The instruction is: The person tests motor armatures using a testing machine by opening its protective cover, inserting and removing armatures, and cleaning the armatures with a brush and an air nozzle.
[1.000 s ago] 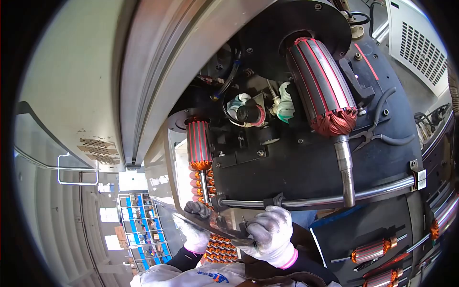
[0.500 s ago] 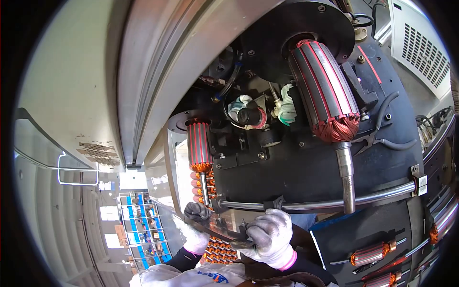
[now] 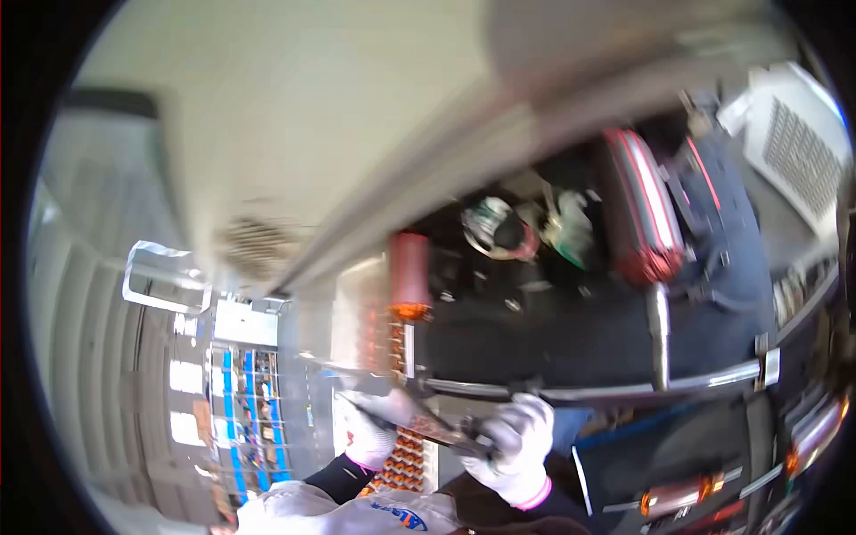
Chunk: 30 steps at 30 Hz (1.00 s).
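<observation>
My left hand (image 3: 373,428), in a white glove with grey fingers, is closed on one end of a dark, flat plate (image 3: 432,428). The other end is gripped by my right hand (image 3: 517,439), gloved the same way. Motion blur hides the plate's exact kind; it slants downward from left to right in front of my body. Just beyond my hands runs a steel rail (image 3: 588,390) along the machine's front. Over the black machine bed, a large wound armature (image 3: 644,209) points its shaft toward me. A smaller armature (image 3: 410,275) sits further left, above my left hand.
A pale machine cover (image 3: 339,107) fills the upper left. Several copper-wound armatures (image 3: 406,464) lie below my hands, and another armature (image 3: 682,496) lies at the lower right. Shelving with blue strips (image 3: 241,410) stands at the left. A vented white box (image 3: 794,143) is at upper right.
My view has swung, so the machine parts appear shifted right and blurred, and the pale cover fills more of the top. Both hands still hold the plate.
</observation>
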{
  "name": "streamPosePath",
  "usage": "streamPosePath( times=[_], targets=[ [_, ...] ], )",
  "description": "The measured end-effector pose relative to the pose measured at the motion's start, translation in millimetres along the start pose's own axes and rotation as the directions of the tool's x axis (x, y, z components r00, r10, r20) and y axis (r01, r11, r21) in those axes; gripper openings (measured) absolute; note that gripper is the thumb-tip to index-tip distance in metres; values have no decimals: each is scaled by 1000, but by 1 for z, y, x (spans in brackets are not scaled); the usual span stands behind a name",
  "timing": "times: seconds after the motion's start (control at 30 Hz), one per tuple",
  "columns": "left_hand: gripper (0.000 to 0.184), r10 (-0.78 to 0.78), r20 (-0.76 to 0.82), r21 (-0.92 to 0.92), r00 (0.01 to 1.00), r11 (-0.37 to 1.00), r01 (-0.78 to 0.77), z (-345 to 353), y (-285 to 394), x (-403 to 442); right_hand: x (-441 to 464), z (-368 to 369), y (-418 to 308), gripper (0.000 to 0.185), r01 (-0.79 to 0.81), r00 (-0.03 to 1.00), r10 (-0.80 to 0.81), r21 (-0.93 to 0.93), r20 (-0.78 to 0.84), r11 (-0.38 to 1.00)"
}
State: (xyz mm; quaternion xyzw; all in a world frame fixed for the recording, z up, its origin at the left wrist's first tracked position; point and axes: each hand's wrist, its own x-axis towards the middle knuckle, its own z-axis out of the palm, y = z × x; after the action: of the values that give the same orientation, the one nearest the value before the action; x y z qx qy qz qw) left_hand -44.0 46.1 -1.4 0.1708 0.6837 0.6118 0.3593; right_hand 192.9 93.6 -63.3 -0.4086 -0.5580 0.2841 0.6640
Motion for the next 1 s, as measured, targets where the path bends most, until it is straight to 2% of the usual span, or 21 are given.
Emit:
streamPosePath(
  times=[0.03,0.07,0.13,0.17,0.27,0.3,0.4,0.57,0.73,0.83,0.9,0.93,1.0],
  targets=[
    [66,42,-107,-37,993,998,-46,-4,-5,6,2,4,0,41,18,999,-19,-7,-36,1000],
    [66,109,-129,-95,986,988,-122,-8,-11,11,2,7,-1,41,99,995,-98,45,-26,994],
    [71,97,-9,-86,995,992,-98,-14,-20,20,0,10,-4,39,-3,999,2,-23,-54,1000],
    [71,131,-23,-129,991,983,-133,-14,-21,22,1,10,-8,39,49,998,-49,-3,-38,999],
    [72,390,47,-60,920,920,-387,-6,-34,31,2,8,-10,38,11,997,-12,-19,-76,1000],
    [72,395,46,-82,918,917,-391,0,-31,27,2,8,-9,38,33,997,-35,-26,-73,999],
    [75,301,206,-150,931,950,-274,7,-15,15,-1,9,-7,46,46,996,-46,-3,-70,999],
    [75,200,156,-185,967,968,-170,-1,-22,26,3,4,-11,46,51,998,-52,-30,-44,998],
    [74,218,183,-218,959,960,-176,5,-23,30,6,3,-9,44,65,997,-66,-15,-31,998],
    [73,240,116,-245,964,947,-206,3,-22,25,0,6,-9,42,86,996,-86,8,-2,996],
    [64,418,100,-49,903,909,-415,8,-25,17,-2,8,-9,41,71,997,-71,-2,-33,997],
    [64,420,62,-61,906,907,-416,8,-27,16,0,8,-11,40,67,996,-68,-12,-53,998],
    [62,335,175,-101,926,942,-321,8,-31,15,2,7,-13,39,60,998,-60,-8,-15,998]
  ],
)
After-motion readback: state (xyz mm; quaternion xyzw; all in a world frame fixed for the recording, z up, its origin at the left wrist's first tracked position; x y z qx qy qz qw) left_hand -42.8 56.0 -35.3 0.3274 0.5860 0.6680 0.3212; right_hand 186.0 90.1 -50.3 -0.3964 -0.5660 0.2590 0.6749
